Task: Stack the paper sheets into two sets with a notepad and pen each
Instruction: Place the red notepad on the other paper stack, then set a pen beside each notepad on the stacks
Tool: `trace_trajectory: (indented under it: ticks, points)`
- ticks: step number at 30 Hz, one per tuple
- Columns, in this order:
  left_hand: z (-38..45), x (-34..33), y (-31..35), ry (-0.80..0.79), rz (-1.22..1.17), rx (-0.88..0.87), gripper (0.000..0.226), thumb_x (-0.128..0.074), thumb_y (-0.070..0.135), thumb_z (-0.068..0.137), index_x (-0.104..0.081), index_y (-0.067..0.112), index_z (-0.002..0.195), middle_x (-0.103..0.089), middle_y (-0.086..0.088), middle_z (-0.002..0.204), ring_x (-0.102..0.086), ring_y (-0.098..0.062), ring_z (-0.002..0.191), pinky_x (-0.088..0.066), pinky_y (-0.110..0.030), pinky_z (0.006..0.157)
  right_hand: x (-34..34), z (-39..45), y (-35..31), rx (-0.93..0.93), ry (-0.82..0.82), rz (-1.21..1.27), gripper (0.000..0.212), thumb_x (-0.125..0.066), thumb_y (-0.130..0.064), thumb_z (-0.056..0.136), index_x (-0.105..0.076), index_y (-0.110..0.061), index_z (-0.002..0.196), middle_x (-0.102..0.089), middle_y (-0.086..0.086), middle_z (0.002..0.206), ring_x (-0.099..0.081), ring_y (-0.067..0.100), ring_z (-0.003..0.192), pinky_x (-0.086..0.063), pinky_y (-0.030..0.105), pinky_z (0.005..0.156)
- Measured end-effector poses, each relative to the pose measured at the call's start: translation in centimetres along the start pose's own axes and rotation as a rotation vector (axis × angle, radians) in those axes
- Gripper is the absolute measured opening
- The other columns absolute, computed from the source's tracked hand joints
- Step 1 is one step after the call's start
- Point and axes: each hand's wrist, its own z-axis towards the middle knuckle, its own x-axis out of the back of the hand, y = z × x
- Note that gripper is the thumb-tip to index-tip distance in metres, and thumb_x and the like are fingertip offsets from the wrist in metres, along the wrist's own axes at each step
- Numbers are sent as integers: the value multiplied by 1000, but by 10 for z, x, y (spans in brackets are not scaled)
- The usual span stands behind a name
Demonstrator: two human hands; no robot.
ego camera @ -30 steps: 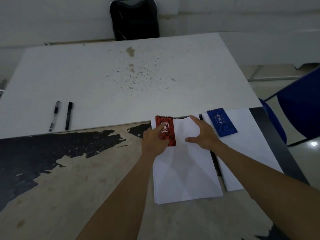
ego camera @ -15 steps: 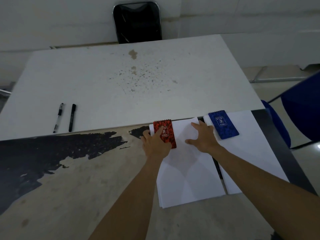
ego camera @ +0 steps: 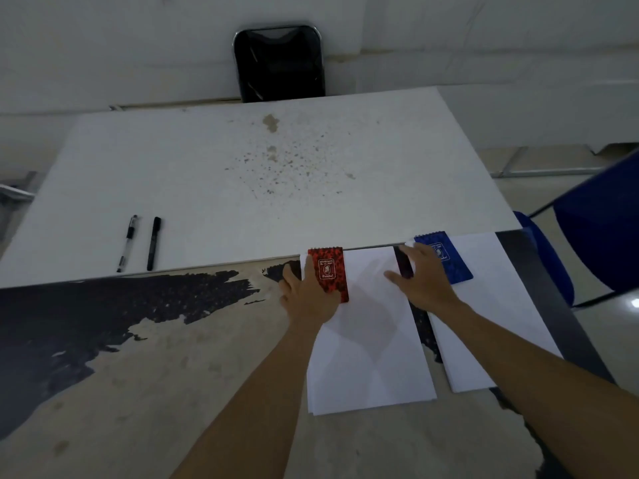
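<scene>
Head view, change: over the last second the red notepad [ego camera: 327, 273] has slid to the upper left corner of the left paper stack [ego camera: 370, 340]; the stack is squared.
Left hand [ego camera: 309, 299]: fingers extended, resting at the notepad's 7 o'clock edge, gripping nothing.
Right hand [ego camera: 423, 281]: fingers spread flat, bridging both stacks.
Right paper stack [ego camera: 491, 326]: blue notepad [ego camera: 446, 257] at 11 o'clock.
Pens [ego camera: 140, 243]: at the notepads' 9 o'clock, well apart, not yet distributed.

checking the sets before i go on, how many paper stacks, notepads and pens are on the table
paper stacks: 2, left stack and right stack
notepads: 2, red notepad and blue notepad
pens: 2, clear pen and black pen, both off to the left
total: 6
</scene>
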Motion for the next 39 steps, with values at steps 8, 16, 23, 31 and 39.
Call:
trace_trajectory:
  ticks: [8, 16, 23, 31, 39]
  points:
    - [-126, -83, 80, -257, -267, -363, 112, -77, 37, 75, 0, 25, 156, -6, -2, 163, -4, -29, 150, -13, -47, 123, 51, 12, 47, -326, 103, -63, 102, -84, -57, 68, -37, -7, 143, -44, 19, 137, -40, 37, 130, -43, 50, 102]
    - [-172, -142, 112, -547, -205, -175, 120, -74, 41, 82, 24, 35, 151, 29, 2, 160, 23, -27, 149, 5, -47, 120, 36, 36, 44, -281, 141, -177, 89, -79, -54, 75, -39, -1, 134, -45, 20, 132, -44, 37, 124, -48, 49, 93]
    - [-171, -136, 115, -592, -267, -132, 138, -40, 97, 43, 22, 37, 151, 31, 3, 160, 24, -28, 148, 4, -52, 120, 30, 35, 40, -301, 143, -204, 91, -78, -56, 76, -38, 2, 134, -45, 22, 132, -47, 39, 122, -47, 47, 94]
    - [-158, -115, 98, -669, -299, -223, 115, -75, 31, 83, 16, 33, 153, 22, 2, 163, 17, -27, 150, 2, -46, 121, 26, 33, 34, -358, 168, -362, 101, -69, -70, 75, -34, 2, 137, -41, 24, 138, -43, 43, 125, -44, 53, 100]
    - [-63, 12, -32, -27, -130, -275, 96, -57, 58, 87, 4, 31, 156, 6, 4, 166, 6, -20, 152, 4, -59, 120, -16, 40, -90, -125, 166, -445, 102, -61, -68, 83, -15, -11, 155, -10, 17, 163, -18, 39, 147, -25, 59, 115]
